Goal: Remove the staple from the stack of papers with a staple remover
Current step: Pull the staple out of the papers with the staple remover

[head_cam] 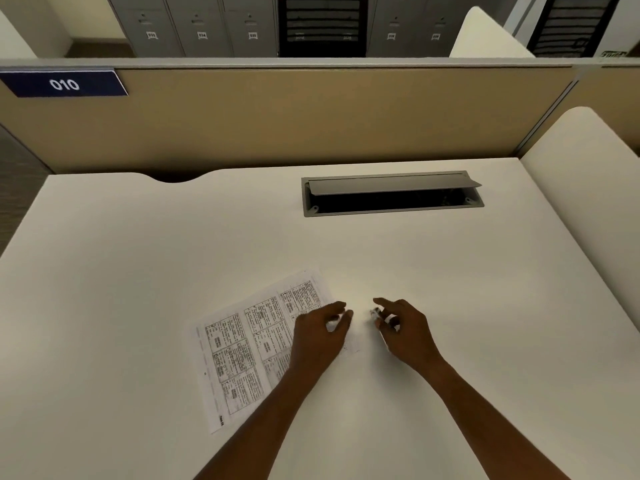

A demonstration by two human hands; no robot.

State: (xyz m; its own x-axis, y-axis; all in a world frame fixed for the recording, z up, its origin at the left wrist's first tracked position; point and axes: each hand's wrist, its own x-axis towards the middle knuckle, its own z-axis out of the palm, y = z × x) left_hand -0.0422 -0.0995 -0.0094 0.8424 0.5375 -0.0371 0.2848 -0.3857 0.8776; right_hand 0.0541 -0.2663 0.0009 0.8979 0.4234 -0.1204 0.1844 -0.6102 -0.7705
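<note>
The stack of papers (249,344) lies on the worktop (138,271) at 7 o'clock. The left hand (320,332) presses its corner. The right hand (403,329) pinches a small staple remover (375,312) just beside. The staple is too small to see, so I cannot tell if it is out.

White desk (173,258), open cable tray (391,194), "010" sign (64,84), grey lockers (201,26)
</note>
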